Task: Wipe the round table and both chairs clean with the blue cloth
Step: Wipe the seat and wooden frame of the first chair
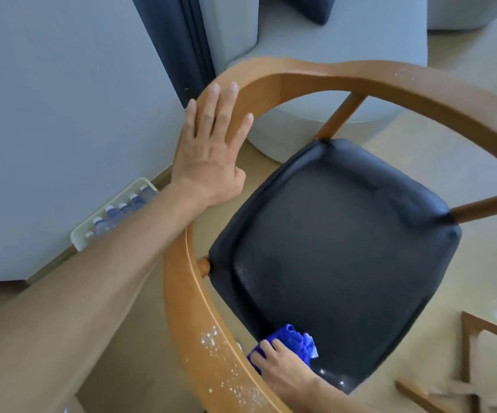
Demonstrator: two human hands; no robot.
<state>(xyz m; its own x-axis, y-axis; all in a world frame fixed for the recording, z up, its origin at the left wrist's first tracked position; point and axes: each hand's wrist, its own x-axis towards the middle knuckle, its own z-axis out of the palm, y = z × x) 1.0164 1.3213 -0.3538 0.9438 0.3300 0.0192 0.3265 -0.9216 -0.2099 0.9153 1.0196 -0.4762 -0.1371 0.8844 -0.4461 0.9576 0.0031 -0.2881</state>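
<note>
Chair seat wiping underway.
Right hand (283, 368) is gripping the soft, bunched blue cloth (289, 341) at lower centre on the chair (330, 239) seat; left hand (211, 144) is lying flat, fingers straight, on the rigid wooden armrest.

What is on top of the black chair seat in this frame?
The right hand presses the blue cloth onto the black chair seat's near corner. White specks lie beside it. The seat surface under the cloth is covered.

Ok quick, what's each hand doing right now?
Left hand: open, fingers flat on the chair's wooden rail.
Right hand: holds the blue cloth on the black seat.
</note>
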